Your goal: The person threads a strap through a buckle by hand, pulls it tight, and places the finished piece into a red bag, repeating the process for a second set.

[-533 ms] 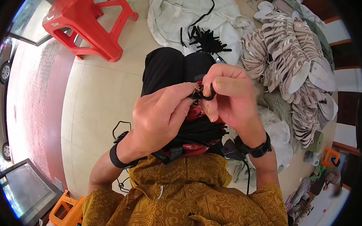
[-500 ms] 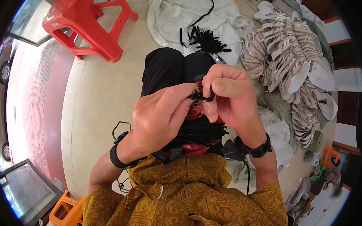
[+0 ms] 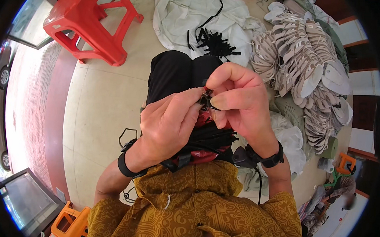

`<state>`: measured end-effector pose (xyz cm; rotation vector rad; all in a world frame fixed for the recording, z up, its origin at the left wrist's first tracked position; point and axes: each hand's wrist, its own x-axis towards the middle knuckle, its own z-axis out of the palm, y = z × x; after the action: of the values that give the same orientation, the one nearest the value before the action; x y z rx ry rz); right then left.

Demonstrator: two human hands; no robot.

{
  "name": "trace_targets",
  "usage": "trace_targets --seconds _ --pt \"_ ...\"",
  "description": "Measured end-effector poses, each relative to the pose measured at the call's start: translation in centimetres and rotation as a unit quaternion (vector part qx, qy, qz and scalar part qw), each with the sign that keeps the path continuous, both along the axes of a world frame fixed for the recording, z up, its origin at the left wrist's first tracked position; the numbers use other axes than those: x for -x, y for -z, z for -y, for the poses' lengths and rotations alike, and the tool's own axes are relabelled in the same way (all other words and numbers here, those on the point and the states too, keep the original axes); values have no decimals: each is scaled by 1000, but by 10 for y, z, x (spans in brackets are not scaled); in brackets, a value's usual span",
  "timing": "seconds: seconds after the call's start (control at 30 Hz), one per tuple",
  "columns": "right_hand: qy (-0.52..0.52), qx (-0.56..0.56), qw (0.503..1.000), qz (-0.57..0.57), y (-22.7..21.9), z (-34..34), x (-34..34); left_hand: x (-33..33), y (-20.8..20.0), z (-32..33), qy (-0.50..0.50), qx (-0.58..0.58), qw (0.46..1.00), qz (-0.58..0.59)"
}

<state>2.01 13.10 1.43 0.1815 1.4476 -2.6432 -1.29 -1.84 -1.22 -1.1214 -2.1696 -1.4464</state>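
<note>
Above my lap, my left hand (image 3: pixel 166 119) pinches a small black strip (image 3: pixel 205 100) between thumb and fingers. My right hand (image 3: pixel 244 99) closes on the strip's other side, its thumb pressing near the end and its forefinger bent over the top. A dark little fitting seems to sit where the fingertips meet, too small and covered to make out. Below the hands, a bundle of black strips (image 3: pixel 212 140) lies across my lap on something red (image 3: pixel 203 154), partly hidden by my left hand.
White cloth (image 3: pixel 173 20) on the floor ahead holds a pile of short black strips (image 3: pixel 218 43). Stacked beige shoe uppers (image 3: pixel 303 51) stand at the right. A red stool (image 3: pixel 82 18) is at the far left, orange stools (image 3: pixel 69 223) near the lower edges.
The strip's end, curved in a loop by my right fingers before, now lies lower and flatter under my right thumb. My right fingers have shifted slightly left; my left hand keeps its grip.
</note>
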Motion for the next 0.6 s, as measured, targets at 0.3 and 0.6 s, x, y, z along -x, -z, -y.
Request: trace_targets --seconds 0.3,0.6 --pt "22 -8 1000 3 2 2 -7 3 4 -1 -1 31 996 -89" --pt "87 -11 996 31 11 2 -8 10 11 -1 10 62 977 -205"
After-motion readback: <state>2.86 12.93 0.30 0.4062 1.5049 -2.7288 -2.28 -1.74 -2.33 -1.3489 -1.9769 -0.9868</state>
